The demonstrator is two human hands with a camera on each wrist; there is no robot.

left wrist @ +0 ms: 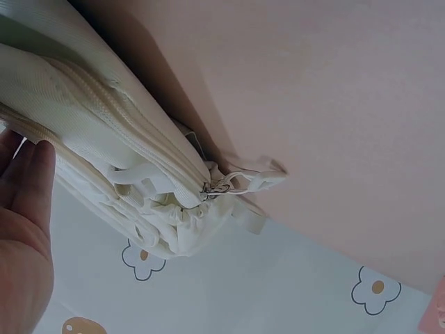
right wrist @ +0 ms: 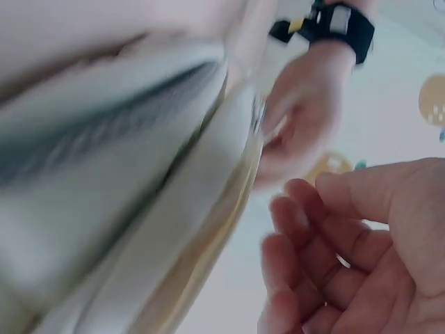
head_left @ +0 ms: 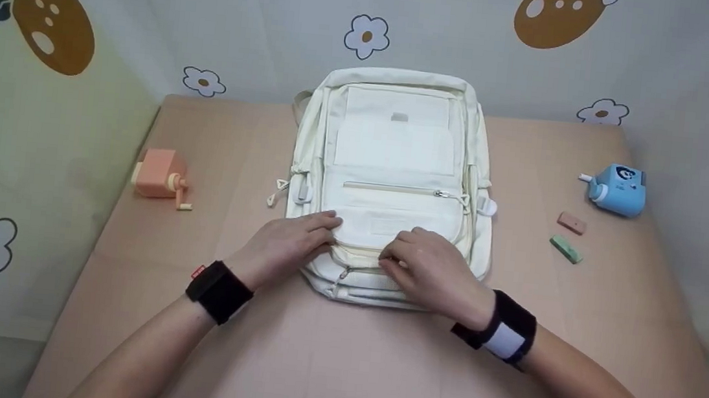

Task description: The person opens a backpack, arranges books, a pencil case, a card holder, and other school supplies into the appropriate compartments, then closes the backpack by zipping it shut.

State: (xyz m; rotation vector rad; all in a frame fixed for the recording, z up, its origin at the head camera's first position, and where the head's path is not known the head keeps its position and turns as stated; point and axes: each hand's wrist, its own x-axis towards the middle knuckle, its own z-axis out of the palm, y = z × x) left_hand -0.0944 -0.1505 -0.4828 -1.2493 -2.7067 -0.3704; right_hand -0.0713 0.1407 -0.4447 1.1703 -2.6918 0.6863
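Observation:
A cream backpack (head_left: 397,144) lies front side up, its straps mostly hidden beneath. My left hand (head_left: 288,241) rests at the left of its lower front pocket, with fairly straight fingers. In the left wrist view, those fingers (left wrist: 35,181) reach to the bag's zippered edge. My right hand (head_left: 435,268) is over the lower right of the same pocket, near its curved zipper. The right wrist view shows its fingers (right wrist: 278,257) loosely bent, thumb close to the index fingertip, nothing visible between them. A zipper pull (head_left: 342,276) hangs at the pocket's lower left.
A pink crank pencil sharpener (head_left: 160,174) stands on the left of the table. On the right are a blue crank sharpener (head_left: 619,190), a small pink block (head_left: 571,223) and a green one (head_left: 565,249). Patterned cloth (head_left: 279,36) hangs behind the table.

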